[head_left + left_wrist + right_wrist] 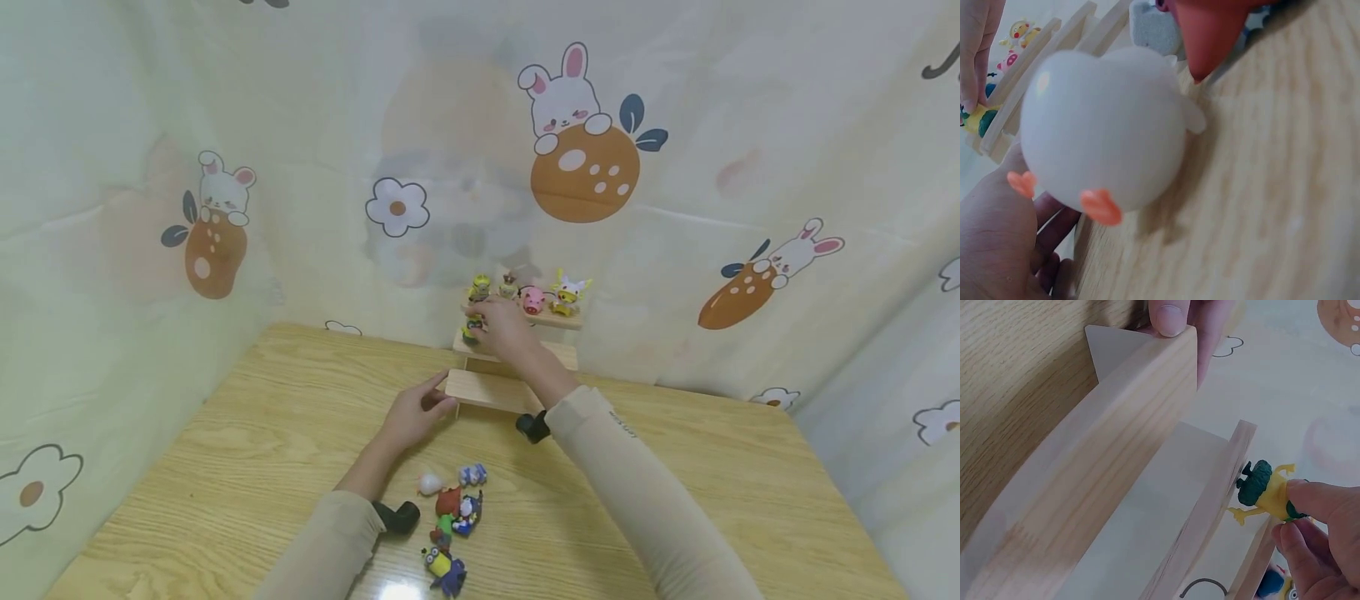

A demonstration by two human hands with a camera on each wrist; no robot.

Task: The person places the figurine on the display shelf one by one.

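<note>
At the left end of the wooden shelf's (487, 390) lowest step, your left hand (412, 417) grips the board between thumb and fingers. Nearer to you on the table (615, 517) lies a loose cluster of toys, among them, left to right, a round white toy (430, 484), a yellow-and-purple toy (444, 571), a red toy (448, 502) and a blue-and-white toy (472, 475). Farther off, your right hand (510, 329) pinches a yellow-and-green figure (1270, 495) at the left end of the middle step; you cannot tell whether it touches the wood. Along the far top step, a yellow figure (479, 288) stands leftmost, a pink pig (532, 300) sits farther right, and a yellow-and-white figure (567, 292) is rightmost.
</note>
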